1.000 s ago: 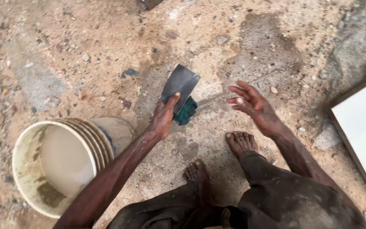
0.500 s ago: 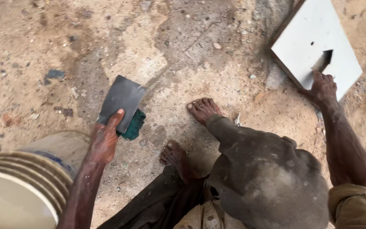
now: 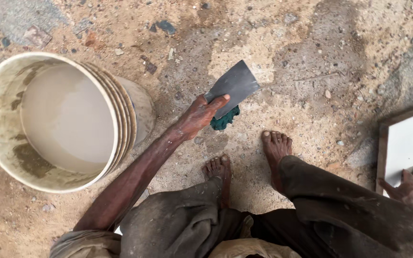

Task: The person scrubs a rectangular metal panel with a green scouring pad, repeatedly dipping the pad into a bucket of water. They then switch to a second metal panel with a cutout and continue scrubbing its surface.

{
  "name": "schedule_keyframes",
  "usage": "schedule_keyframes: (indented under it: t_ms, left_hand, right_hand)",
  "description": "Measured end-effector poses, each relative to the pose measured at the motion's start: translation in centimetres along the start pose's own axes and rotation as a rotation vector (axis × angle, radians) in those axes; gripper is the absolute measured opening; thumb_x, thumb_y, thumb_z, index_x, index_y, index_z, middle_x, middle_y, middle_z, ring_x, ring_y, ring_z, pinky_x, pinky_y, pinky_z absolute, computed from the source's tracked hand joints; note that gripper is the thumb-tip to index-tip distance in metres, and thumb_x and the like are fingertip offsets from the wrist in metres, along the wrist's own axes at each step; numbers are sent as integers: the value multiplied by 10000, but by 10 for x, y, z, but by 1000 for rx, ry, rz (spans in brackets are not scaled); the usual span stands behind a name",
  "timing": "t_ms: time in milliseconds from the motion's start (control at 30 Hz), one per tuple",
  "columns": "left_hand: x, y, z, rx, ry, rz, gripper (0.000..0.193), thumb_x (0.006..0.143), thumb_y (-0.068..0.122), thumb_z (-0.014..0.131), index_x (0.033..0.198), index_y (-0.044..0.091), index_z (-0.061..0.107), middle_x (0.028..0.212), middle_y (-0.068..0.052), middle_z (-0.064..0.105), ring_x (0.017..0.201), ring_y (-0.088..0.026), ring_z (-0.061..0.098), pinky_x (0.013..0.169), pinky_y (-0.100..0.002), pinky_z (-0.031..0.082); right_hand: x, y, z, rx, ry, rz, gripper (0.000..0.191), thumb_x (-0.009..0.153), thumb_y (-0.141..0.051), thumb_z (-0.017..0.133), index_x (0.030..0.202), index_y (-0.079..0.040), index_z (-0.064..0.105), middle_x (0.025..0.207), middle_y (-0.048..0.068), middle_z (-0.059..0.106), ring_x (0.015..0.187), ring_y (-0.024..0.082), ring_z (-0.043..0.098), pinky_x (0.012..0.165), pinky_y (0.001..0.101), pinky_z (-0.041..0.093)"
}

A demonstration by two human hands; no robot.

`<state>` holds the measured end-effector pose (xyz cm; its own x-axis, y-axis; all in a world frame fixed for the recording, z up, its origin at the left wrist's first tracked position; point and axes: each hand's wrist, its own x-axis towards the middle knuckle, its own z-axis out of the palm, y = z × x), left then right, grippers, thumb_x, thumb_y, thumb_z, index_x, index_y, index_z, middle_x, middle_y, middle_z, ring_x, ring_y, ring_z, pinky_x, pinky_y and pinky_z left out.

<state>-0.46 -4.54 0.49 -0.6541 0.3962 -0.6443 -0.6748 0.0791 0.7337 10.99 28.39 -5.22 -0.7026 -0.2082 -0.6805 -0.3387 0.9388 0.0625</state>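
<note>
While the person squats barefoot on the gritty concrete ground (image 3: 311, 57), the left arm stretches forward and slightly right, elbow nearly straight, wrist low. The left hand (image 3: 198, 117) grasps a wide flat scraper blade (image 3: 233, 86) together with a green cloth (image 3: 225, 122); the thumb lies across the blade's lower edge, and the cloth bunches under the fingers, touching the ground. The blade tilts up and away from the hand. A pale bucket (image 3: 5, 86) of cloudy water stands just beside the forearm, on its left. Far right, the right hand (image 3: 407, 191) rests on the edge of a white board (image 3: 407, 138) with a dark frame, fingers bent onto it, near a small dark tool; whether it grips anything I cannot tell.
</note>
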Motion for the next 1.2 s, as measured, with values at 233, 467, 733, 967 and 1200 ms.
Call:
schedule_keyframes:
  t_ms: [233, 467, 733, 967, 1200]
  left_hand:
    - [-15, 28, -17, -109, 58, 177, 718, 917, 624, 690, 1322, 32, 667, 1158, -139, 692, 1194, -251, 596, 1015, -580, 440]
    - [-90, 65, -32, -232, 180, 448, 850, 931, 653, 718, 1342, -90, 679, 1140, -303, 708, 1182, -389, 644, 1038, -622, 502]
    - [-211, 72, -52, -160, 567, 413, 900, 895, 636, 724, 1367, -120, 605, 1191, -324, 727, 1230, -414, 717, 1006, -574, 584]
    - [-235, 50, -29, -396, 572, 416, 894, 909, 587, 740, 1439, -109, 555, 1357, -324, 661, 1381, -417, 593, 1152, -590, 469]
    - [-199, 32, -7, -410, 519, 326, 875, 912, 601, 727, 1434, -89, 595, 1353, -289, 679, 1388, -375, 594, 1145, -562, 451]
  right_hand:
    - [-15, 33, -58, -43, 1, -67, 760, 886, -385, 686, 1532, -78, 428, 1441, 206, 575, 1260, 370, 579, 1037, 544, 513]
    - [-115, 111, -140, -92, 137, 9, 785, 926, -534, 669, 1543, -97, 459, 1356, 197, 657, 1166, 344, 679, 970, 529, 616]
    - [43, 75, -142, -345, 160, -294, 732, 935, -542, 659, 1495, -103, 490, 1405, 193, 632, 1304, 346, 635, 1061, 541, 584]
    - [91, 50, -126, -425, 100, -365, 789, 930, -529, 705, 1526, -86, 439, 1516, 219, 558, 1425, 389, 531, 1117, 577, 517]
    - [81, 38, -135, -343, 154, -252, 791, 951, -466, 734, 1575, -88, 431, 1552, 210, 542, 1427, 395, 549, 1143, 614, 495]
